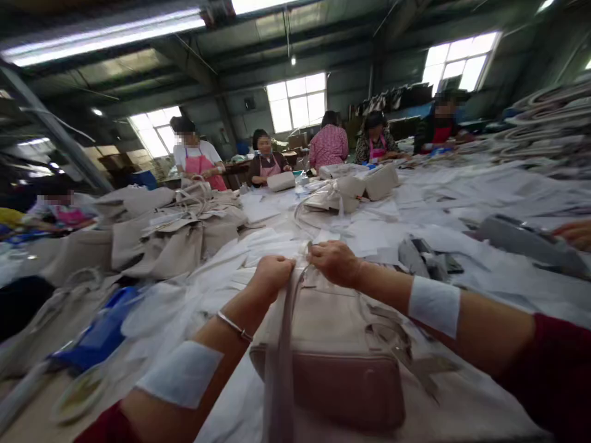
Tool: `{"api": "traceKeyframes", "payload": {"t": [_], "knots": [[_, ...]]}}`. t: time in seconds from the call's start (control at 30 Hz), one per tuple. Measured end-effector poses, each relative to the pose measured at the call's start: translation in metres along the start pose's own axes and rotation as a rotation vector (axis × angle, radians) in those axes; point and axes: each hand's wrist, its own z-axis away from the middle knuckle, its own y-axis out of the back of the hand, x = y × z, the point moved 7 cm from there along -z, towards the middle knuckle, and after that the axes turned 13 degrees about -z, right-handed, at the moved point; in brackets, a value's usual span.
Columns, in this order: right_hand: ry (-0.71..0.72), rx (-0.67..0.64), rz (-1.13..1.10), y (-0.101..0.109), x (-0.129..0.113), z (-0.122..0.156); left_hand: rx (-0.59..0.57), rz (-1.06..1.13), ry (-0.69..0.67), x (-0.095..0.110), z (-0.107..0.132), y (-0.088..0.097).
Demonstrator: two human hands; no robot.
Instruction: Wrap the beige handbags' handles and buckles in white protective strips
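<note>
1. we are pinching the far end of a long, flat, beige strap (282,363) in our left hand (273,275), thumb and fingers closing together.
2. our right hand (336,261) is just beside it, its fingertips seeming to be gripping a small pale piece (305,248); blur is hiding its shape.
3. the strap's long axis is running near to far, stretching from our fingertips towards us; our left hand is being the nearer one to its length.
4. a beige, smooth, leather-like handbag (332,320) with a brown panel (348,387) is lying on the near side of our fingers, the strap crossing its left part.
5. white, thin, crumpled sheets (443,240) are covering the table around it.
6. beige bags (170,243) are crowding the left, a glossy blue bundle (101,329) lying nearer; people in pink aprons (201,164) are working at the far side.
</note>
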Motion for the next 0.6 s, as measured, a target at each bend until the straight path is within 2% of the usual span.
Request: {"api": "traceKeyframes", "payload": {"t": [0.13,0.2,0.27,0.33,0.43,0.5,0.6], "knots": [[-0.149,0.14,-0.408,-0.011,0.016,0.008,-0.044,0.004,0.022,-0.008,-0.005,-0.011],[-0.27,0.259,-0.583,-0.013,0.041,0.012,-0.055,-0.001,0.036,-0.014,-0.007,-0.014],[-0.334,0.288,-0.594,-0.017,0.063,0.011,-0.06,-0.01,0.046,-0.018,-0.007,-0.015],[-0.34,0.166,-0.494,-0.028,0.076,0.005,-0.067,-0.018,0.048,-0.02,-0.008,-0.017],[-0.322,-0.046,-0.287,-0.047,0.081,-0.006,-0.081,-0.031,0.042,-0.018,-0.007,-0.019],[-0.301,-0.076,-0.194,-0.049,0.078,-0.013,-0.09,-0.042,0.041,-0.017,-0.008,-0.021],[-0.249,-0.075,-0.167,-0.043,0.072,-0.02,-0.107,-0.055,0.044,-0.015,-0.01,-0.023]]}}
